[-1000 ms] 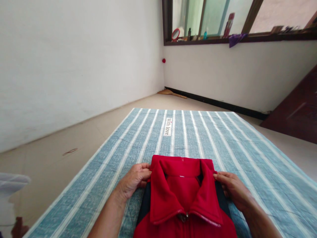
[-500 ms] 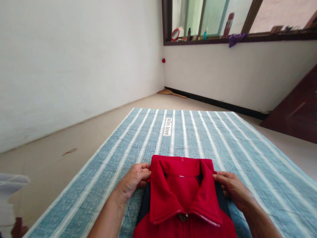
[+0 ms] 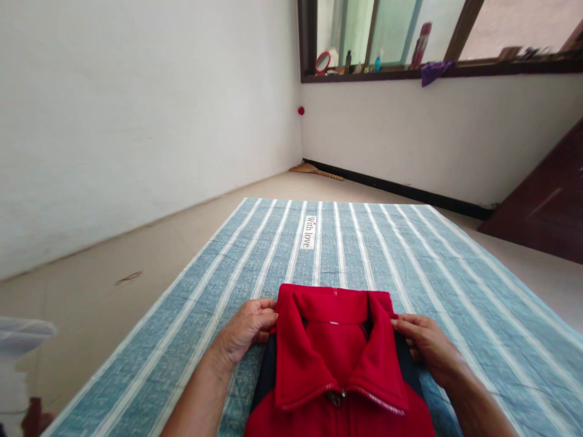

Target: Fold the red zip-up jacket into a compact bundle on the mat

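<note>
A red fleece jacket [image 3: 337, 358] with a wide collar, a zip and dark side panels lies folded on a blue-and-white striped mat [image 3: 432, 267], close to me. My left hand [image 3: 246, 331] grips the left edge of the jacket at the collar, fingers curled onto the cloth. At the right edge my right hand [image 3: 426, 346] pinches the jacket beside the collar. The two hands sit level with each other, one on each side.
The mat covers a beige floor and carries a small "With love" label [image 3: 309, 232]. White walls meet at a far corner, with a broom [image 3: 316, 172] by the baseboard. A window sill [image 3: 410, 70] holds bottles and a red mirror. A dark wooden panel [image 3: 542, 206] leans at the right.
</note>
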A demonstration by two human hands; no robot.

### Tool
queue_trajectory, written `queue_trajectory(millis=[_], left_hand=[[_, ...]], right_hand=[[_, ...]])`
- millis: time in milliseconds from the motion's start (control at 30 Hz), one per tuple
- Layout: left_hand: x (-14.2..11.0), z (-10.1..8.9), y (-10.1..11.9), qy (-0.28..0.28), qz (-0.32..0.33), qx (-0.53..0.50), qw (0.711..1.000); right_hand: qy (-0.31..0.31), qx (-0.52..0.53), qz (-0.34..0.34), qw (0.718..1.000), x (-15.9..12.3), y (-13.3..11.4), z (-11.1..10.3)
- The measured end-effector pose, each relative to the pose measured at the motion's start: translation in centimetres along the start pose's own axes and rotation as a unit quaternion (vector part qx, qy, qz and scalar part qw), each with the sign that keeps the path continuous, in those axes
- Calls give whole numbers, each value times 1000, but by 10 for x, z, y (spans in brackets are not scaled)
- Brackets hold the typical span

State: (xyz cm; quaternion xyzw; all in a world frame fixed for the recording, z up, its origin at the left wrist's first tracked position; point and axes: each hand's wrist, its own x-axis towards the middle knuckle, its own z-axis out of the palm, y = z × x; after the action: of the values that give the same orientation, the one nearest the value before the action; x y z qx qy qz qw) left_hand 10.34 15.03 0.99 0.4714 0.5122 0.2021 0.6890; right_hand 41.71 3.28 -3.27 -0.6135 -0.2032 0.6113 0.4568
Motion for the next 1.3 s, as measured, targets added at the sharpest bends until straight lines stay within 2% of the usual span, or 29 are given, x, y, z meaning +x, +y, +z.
queue_trajectory(millis=[967,1167,1300], left_hand=[[-6,1,4,2,5,24,1000],[-11,-7,12,65,15,99,993],[-16,-4,23,176,85,156,968]], right_hand=[[-15,-20,-8,1000,-2,-1,0],[-9,-34,-25,999,-3,-2,1],[-25,-36,-26,999,-4,-2,1]])
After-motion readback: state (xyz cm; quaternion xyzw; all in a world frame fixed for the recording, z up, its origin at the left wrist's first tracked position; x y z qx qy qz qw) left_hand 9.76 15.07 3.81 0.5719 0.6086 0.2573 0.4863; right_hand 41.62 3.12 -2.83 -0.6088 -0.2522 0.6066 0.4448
